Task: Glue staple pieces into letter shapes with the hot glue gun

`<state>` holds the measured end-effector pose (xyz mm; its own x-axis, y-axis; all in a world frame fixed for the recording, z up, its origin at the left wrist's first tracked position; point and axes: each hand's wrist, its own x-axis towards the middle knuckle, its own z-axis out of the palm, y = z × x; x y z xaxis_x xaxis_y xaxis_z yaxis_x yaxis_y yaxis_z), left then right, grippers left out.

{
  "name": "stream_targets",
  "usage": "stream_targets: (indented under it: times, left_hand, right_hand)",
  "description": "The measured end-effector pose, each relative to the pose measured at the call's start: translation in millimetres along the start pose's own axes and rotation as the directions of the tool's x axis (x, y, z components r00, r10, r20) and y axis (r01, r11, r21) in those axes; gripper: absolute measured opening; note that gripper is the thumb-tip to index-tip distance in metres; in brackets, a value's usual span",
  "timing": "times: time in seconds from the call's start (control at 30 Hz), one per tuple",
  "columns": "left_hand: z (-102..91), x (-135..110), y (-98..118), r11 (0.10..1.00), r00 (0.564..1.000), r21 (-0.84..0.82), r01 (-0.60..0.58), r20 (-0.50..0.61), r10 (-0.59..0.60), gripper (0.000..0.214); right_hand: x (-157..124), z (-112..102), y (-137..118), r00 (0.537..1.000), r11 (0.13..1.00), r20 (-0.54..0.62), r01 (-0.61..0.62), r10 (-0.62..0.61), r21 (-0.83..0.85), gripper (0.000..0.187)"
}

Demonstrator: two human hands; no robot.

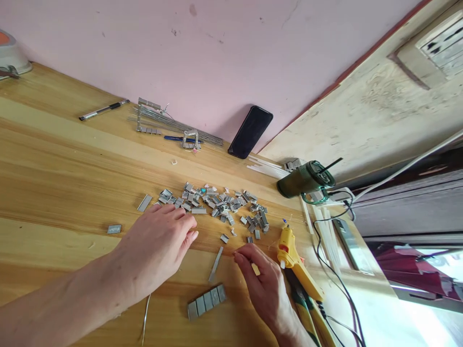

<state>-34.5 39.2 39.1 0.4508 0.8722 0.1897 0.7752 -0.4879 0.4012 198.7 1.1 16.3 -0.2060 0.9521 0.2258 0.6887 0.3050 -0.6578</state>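
My left hand (159, 241) reaches over the near left edge of a heap of small grey metal pieces (222, 200) that look like broken staple strips. Its thumb stands apart from the index finger; the other fingertips are partly hidden. To the right, my right hand (264, 286) has thumb and index finger pinched together just above the table. Whatever they hold is too small to make out. Between the hands lie a thin flat metal strip (215, 264) and a grey block of several joined segments (206, 302). Two loose pieces, a strip (144, 203) and a small plate (114, 229), lie left of the heap.
A yellow glue gun (300, 265) with its cable lies right of my right hand. Behind it stand a dark green lidded mug (306, 179) and white glue sticks (327, 236). A phone (251, 132) leans against the wall, near thin metal rods (181, 126) and a pen (104, 110).
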Motion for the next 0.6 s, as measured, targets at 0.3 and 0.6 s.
stream_targets:
  times: [0.3,0.6]
  left_hand:
    - [-1.4,-2,3,1.0,0.997,-0.014,-0.007,0.074,0.008,0.027]
    - [19.3,-21,42,0.823,0.947,-0.512,0.246,0.31,-0.09,0.013]
  right_hand:
    - [11,-3,4,0.994,0.994,-0.085,-0.079,0.072,-0.074,0.024]
    - [-16,-4,-28,0.983,0.995,0.184,-0.025,0.008,0.092,0.013]
